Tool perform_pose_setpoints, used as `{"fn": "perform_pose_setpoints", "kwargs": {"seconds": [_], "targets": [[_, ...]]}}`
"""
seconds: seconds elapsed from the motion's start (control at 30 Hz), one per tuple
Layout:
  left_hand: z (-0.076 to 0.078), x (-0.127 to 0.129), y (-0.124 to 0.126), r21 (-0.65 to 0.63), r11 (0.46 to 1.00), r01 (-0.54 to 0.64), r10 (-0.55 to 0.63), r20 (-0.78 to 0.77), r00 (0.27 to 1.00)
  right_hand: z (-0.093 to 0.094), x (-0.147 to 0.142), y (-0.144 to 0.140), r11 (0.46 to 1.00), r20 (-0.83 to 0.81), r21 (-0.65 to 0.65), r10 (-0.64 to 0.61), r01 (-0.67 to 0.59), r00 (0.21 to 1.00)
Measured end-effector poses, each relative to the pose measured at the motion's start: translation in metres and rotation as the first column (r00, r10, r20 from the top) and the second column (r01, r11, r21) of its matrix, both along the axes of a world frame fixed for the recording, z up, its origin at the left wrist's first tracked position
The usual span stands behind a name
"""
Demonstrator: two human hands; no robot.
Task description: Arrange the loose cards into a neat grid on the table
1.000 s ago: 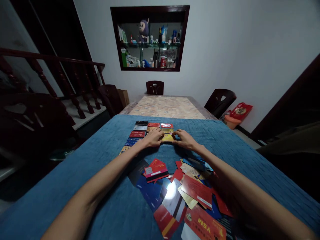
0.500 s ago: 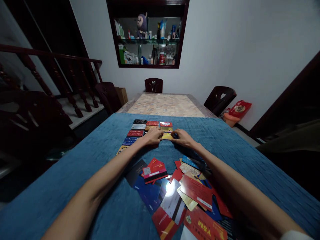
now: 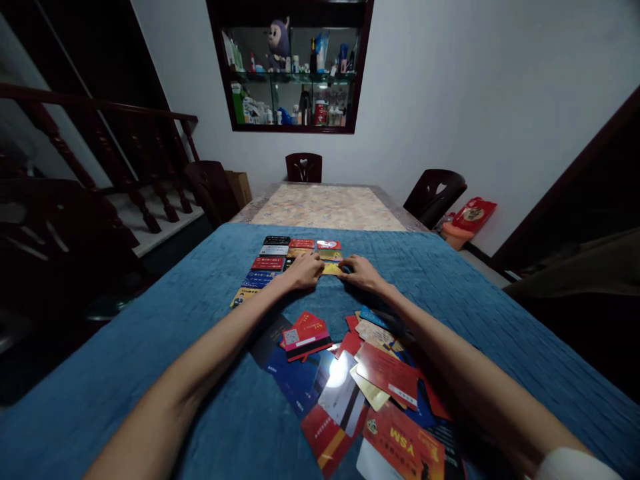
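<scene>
A yellow card (image 3: 332, 269) lies flat on the blue cloth (image 3: 150, 333), at the near end of several cards set out in neat rows (image 3: 274, 257). My left hand (image 3: 306, 270) presses its left edge with the fingertips. My right hand (image 3: 361, 272) touches its right edge. Both hands rest on the cloth with fingers bent down on the card. Between my forearms, closer to me, lies a loose heap of plastic cards (image 3: 365, 380) in red, blue, gold and white.
Beyond the cloth the marbled tabletop (image 3: 327, 207) shows. Dark chairs stand at the far end (image 3: 303, 167), at the left (image 3: 210, 190) and at the right (image 3: 435, 193). A wall niche (image 3: 293, 67) holds bottles and a plush toy. A stair railing (image 3: 100, 153) runs at the left.
My hands have stayed on the yellow card. The view has tilted slightly, so everything sits a little lower and further left in the picture.
</scene>
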State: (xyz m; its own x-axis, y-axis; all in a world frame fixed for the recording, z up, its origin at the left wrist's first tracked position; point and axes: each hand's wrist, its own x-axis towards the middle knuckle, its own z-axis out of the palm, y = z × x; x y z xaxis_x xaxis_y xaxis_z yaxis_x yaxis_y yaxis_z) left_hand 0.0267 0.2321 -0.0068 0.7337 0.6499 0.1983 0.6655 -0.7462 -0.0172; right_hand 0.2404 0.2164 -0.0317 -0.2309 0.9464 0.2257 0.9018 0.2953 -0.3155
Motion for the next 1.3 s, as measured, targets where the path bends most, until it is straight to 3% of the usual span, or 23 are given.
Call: {"fn": "perform_pose_setpoints", "kwargs": {"seconds": [0.2,0.43,0.73,1.03,1.3], "targets": [[0.0,0.003,-0.001,0.003,1.0,-0.013,0.013,-0.013,1.0,-0.002,0.0,0.003,0.999,-0.026,-0.017,-0.049,0.048,0.998],[0.003,0.005,-0.005,0.012,1.0,-0.023,0.023,-0.053,0.998,-0.001,0.0,-0.002,1.0,-0.024,-0.01,-0.009,0.009,1.0],[0.002,0.0,-0.015,0.065,0.997,-0.03,0.028,0.04,0.999,0.005,-0.001,-0.024,0.998,-0.03,0.054,0.029,-0.027,0.999],[0.016,-0.013,-0.056,0.095,0.995,-0.007,0.001,0.064,0.998,0.017,-0.016,-0.064,0.983,-0.069,0.142,0.125,-0.114,0.99],[0.014,-0.042,-0.108,0.06,0.998,0.032,-0.042,0.173,0.984,0.024,-0.029,-0.108,0.936,-0.095,0.165,0.329,-0.311,0.94]]}}
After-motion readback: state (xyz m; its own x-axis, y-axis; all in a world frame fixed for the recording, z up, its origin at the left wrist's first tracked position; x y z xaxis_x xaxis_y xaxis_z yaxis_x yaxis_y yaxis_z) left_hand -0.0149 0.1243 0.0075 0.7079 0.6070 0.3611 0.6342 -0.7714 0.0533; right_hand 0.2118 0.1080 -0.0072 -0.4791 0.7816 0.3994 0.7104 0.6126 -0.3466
